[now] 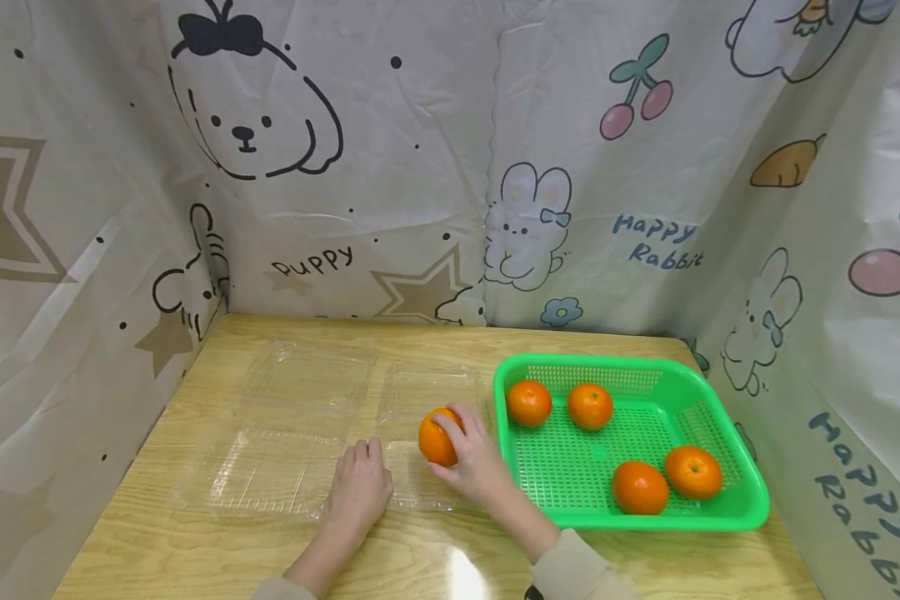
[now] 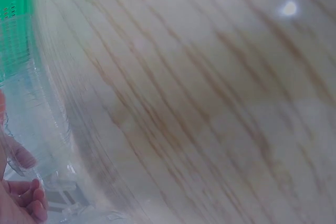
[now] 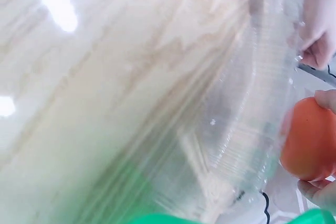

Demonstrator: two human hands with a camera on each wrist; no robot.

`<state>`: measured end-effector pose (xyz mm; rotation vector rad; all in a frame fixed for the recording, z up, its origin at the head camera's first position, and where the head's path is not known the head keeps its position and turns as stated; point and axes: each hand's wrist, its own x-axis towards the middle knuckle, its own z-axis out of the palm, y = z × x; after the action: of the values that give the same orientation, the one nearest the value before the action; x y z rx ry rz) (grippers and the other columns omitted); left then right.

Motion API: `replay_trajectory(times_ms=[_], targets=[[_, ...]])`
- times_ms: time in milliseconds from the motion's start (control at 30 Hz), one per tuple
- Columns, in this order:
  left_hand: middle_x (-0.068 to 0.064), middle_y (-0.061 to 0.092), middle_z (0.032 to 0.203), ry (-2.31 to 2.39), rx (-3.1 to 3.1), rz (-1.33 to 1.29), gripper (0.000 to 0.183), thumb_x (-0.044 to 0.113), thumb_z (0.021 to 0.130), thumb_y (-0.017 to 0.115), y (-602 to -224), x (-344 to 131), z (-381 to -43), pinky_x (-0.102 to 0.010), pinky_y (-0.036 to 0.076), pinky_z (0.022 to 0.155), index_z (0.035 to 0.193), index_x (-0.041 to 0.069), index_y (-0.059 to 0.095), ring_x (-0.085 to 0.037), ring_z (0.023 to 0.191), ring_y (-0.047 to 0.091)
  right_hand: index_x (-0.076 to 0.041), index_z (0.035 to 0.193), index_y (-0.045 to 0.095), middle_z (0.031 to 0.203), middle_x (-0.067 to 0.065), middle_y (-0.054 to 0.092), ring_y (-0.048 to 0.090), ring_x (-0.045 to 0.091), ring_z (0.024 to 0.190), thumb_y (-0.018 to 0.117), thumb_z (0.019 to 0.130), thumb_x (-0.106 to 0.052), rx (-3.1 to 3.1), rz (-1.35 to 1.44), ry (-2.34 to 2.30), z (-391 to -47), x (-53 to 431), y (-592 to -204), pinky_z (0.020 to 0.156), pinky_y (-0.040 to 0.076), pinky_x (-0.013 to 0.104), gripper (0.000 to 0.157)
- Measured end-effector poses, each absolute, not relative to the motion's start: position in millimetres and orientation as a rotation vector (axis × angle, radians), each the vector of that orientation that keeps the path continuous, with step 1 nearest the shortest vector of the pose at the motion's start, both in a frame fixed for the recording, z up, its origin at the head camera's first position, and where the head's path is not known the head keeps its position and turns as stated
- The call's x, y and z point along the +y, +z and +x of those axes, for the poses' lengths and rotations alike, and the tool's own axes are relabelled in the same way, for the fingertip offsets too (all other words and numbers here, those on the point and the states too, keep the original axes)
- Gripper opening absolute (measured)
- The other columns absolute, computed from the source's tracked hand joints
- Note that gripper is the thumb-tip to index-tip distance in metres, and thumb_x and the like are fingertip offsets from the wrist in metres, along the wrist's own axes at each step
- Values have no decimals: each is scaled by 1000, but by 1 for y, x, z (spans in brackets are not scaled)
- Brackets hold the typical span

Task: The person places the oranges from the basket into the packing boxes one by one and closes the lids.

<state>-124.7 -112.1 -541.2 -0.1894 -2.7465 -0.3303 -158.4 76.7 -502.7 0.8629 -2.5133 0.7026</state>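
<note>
My right hand (image 1: 474,458) grips an orange (image 1: 437,438) with thumb and fingers, over the small clear plastic container (image 1: 412,493). In the right wrist view the same orange (image 3: 307,140) shows at the right edge between the fingertips, close to the clear container wall. At the left side of that small container is my left hand (image 1: 360,483), its fingers curled at the rim. The left wrist view shows the left hand (image 2: 21,198) in part, pinching the clear plastic edge.
A green basket (image 1: 630,522) stands on the right with several oranges (image 1: 641,487) inside. To the left lies a larger clear container (image 1: 262,475) with its lid (image 1: 311,375) folded back. Behind the small container extends its open lid (image 1: 431,387). Printed cloth (image 1: 420,192) walls the wooden table.
</note>
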Motion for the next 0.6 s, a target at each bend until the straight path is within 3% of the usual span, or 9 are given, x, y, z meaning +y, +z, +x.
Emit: replay_trajectory(times_ms=[233,600], targets=[[-8,43,65,-326,-2730,-186,18,4,68,60,-543,-112,-126,-33,38,52,77,-1,46,-21,56,43,-13,117,52,124,14,45,47,30,111,81,64,-23,-2563,912,698,-157,68,-514,86,48,41,61],[-9,45,66,-351,-2739,-165,19,5,69,61,-543,-111,-126,-35,40,54,79,-1,47,-23,58,45,-15,120,50,126,13,44,45,29,115,81,65,-28,-2609,957,627,-160,57,-523,82,49,44,64]])
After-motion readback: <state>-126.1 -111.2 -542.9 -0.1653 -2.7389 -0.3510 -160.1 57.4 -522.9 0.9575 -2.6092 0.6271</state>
